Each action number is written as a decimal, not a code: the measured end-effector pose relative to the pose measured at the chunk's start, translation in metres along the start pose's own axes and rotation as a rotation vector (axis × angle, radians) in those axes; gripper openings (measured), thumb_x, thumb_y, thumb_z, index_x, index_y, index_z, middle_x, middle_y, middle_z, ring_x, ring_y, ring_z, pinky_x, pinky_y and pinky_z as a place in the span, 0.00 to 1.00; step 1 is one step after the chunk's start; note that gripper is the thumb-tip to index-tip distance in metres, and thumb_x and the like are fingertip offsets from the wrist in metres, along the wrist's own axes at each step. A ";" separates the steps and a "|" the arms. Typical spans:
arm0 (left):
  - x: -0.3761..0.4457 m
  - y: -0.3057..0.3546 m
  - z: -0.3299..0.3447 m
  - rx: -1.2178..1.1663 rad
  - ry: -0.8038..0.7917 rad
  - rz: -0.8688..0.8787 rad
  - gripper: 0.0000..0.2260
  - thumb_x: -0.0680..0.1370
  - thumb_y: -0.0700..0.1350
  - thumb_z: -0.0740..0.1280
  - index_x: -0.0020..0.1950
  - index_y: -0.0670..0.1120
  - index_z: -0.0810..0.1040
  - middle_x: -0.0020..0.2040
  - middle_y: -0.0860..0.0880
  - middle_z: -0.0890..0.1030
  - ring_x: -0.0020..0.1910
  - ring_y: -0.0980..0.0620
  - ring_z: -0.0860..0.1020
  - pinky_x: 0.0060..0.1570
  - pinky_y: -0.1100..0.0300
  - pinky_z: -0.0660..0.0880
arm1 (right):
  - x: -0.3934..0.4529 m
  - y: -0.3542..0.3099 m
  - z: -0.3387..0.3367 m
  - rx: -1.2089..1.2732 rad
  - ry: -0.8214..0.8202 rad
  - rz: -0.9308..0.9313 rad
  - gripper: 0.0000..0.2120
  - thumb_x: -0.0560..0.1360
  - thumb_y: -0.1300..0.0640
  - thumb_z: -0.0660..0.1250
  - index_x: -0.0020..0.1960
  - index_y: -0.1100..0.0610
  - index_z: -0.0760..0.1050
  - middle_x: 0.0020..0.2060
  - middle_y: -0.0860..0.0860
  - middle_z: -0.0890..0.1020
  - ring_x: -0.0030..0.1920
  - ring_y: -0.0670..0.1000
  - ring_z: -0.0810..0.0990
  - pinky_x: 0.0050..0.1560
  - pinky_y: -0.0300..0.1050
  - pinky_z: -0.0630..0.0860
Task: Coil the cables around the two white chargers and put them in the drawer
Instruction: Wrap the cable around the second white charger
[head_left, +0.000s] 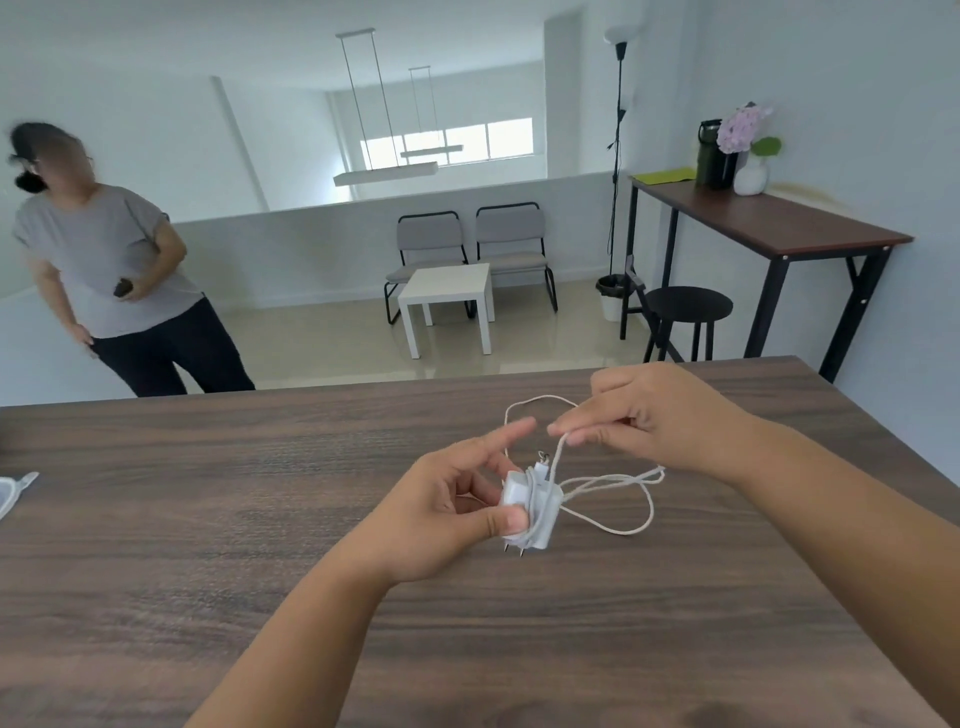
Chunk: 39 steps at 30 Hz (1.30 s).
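Note:
A white charger (535, 512) with two metal prongs pointing down is held above the dark wooden table (208, 519). My left hand (452, 499) grips it, thumb pressed on its near face and index finger stretched out. A few turns of white cable (631, 527) wrap the charger; the rest trails in loose loops to the right. My right hand (654, 421) pinches a strand of that cable just above the charger. Only one charger is in view, and no drawer shows.
A clear plastic object (13, 491) pokes in at the table's left edge. A person (109, 270) stands beyond the table at the far left. Behind are a small white table (449, 299), two chairs, a black stool (685, 317) and a tall side table (769, 223).

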<state>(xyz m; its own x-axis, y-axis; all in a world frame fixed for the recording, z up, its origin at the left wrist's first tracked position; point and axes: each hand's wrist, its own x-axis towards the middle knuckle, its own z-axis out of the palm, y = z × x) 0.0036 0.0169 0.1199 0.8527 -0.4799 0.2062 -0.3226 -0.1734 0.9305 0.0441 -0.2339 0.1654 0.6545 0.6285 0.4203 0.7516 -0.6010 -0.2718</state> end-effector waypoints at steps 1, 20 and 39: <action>0.000 0.000 -0.001 -0.088 -0.007 -0.008 0.31 0.70 0.41 0.76 0.69 0.61 0.72 0.48 0.49 0.77 0.42 0.48 0.75 0.49 0.56 0.77 | -0.002 0.002 0.005 -0.008 0.031 0.009 0.14 0.75 0.36 0.57 0.57 0.34 0.76 0.32 0.41 0.71 0.30 0.41 0.70 0.30 0.32 0.65; 0.033 -0.007 0.030 -0.636 0.671 0.022 0.26 0.68 0.41 0.73 0.66 0.45 0.75 0.51 0.39 0.79 0.46 0.50 0.82 0.44 0.59 0.80 | -0.010 -0.026 0.087 0.207 0.107 0.362 0.10 0.78 0.53 0.60 0.43 0.39 0.72 0.38 0.38 0.78 0.58 0.36 0.68 0.69 0.47 0.48; 0.027 -0.028 0.031 -0.019 0.779 0.102 0.18 0.71 0.42 0.77 0.54 0.60 0.78 0.53 0.47 0.80 0.50 0.50 0.81 0.45 0.61 0.79 | -0.016 -0.044 0.058 0.008 -0.002 0.248 0.12 0.78 0.50 0.61 0.37 0.53 0.73 0.30 0.46 0.75 0.32 0.45 0.71 0.36 0.42 0.68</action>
<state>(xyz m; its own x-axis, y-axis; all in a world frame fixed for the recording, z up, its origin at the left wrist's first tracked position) 0.0231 -0.0177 0.0901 0.8642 0.2498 0.4367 -0.4133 -0.1425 0.8994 0.0058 -0.1886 0.1203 0.8193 0.4631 0.3382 0.5685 -0.7331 -0.3733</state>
